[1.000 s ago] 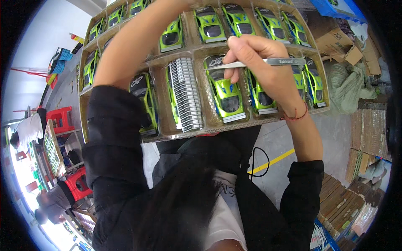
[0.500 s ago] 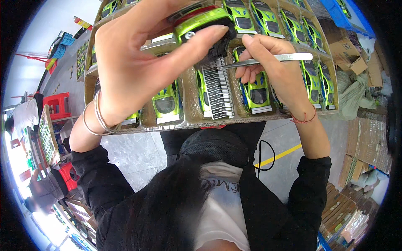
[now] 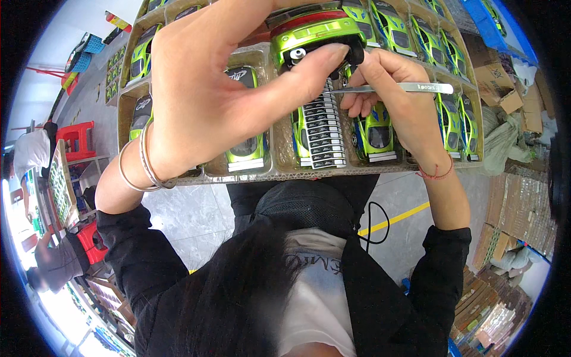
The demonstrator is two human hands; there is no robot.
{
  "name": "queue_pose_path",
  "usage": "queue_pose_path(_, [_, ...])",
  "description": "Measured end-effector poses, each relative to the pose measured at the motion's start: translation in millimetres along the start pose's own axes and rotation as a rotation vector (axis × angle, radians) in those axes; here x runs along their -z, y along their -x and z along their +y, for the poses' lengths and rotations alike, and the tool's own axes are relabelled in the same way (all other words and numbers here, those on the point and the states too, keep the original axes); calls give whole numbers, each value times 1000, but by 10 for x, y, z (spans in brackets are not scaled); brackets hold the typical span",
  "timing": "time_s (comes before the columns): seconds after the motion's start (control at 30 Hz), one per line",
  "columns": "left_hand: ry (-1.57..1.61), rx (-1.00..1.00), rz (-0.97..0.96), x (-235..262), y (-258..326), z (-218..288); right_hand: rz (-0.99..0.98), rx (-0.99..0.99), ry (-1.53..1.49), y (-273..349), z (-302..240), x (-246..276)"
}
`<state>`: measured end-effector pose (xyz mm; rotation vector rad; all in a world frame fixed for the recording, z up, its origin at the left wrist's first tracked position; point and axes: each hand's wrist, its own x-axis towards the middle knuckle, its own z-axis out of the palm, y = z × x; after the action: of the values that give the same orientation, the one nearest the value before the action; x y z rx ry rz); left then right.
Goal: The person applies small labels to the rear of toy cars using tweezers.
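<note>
My left hand [image 3: 208, 101] is closed around a bright green toy car [image 3: 315, 37], its thumb pressed along the end with the red strip. Steel tweezers [image 3: 425, 87] are pinched in my right hand [image 3: 395, 83]. Their tip reaches left, close under the held car, by the upper end of a strip of small black-and-white stickers [image 3: 324, 140]. That strip lies over a toy car in a compartmented tray [image 3: 279, 172]. More green toy cars, such as one by my right hand [image 3: 379, 137], sit in the compartments. Whether the tweezers grip a sticker is too small to tell.
The tray stands in front of my body, its near edge just beyond my lap. Cardboard boxes [image 3: 496, 77] and flattened cardboard [image 3: 517, 202] are stacked at the right. Red stools [image 3: 77, 141] and a workbench with people are on the left. A blue bin [image 3: 485, 24] stands far right.
My left hand has brought the toy car rightward, closer to my right hand. The tweezers have moved slightly right too. The tray appears shifted a little to the right in the view.
</note>
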<state>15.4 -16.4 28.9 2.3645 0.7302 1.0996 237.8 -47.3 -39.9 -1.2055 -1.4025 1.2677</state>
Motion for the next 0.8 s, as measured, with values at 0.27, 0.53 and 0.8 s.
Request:
queue_pose_path(0.27, [79,17,-64,-13,112,-62,-126,510,-131,56,-132,219])
queue_pose_path(0.53, [-36,-226,-60,-38,104,-34,-7,577,-62,281,-485,34])
queue_pose_path(0.8, [-9,-206,-95,-67,115,-6,-1,533,-39,314,-500,110])
